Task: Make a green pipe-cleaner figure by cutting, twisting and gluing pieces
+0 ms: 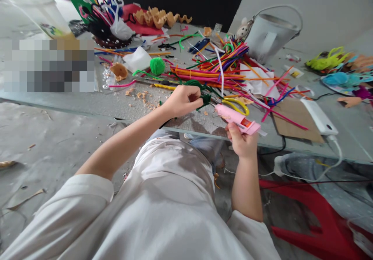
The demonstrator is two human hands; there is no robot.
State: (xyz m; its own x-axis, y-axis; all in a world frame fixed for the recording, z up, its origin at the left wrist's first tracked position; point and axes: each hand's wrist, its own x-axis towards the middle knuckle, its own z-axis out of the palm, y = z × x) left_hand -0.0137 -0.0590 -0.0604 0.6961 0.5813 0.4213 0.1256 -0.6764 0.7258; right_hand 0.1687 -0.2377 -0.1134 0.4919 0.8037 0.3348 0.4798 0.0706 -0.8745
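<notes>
My right hand (244, 141) is wrapped round a pink hot glue gun (233, 116), its nozzle pointing left toward my other hand. A clear glue stick pokes out of the gun's back end. The fingers of my left hand (183, 101) are pinched on a dark green fuzzy piece (205, 100), which looks like pipe cleaner, just off the nozzle; whether they touch I cannot tell. Behind it lie more dark green pipe cleaners (194, 83). Yellow-handled scissors (240, 106) rest on the table beyond the glue gun, partly hidden by it.
Bundled colourful pipe cleaners (204, 74) spread over the table (140, 110). A green yarn ball (157, 65), egg carton pieces (157, 18) and a grey watering can (266, 36) stand further back. On the right, a white power bank (319, 116) with a cable lies on cardboard (287, 122).
</notes>
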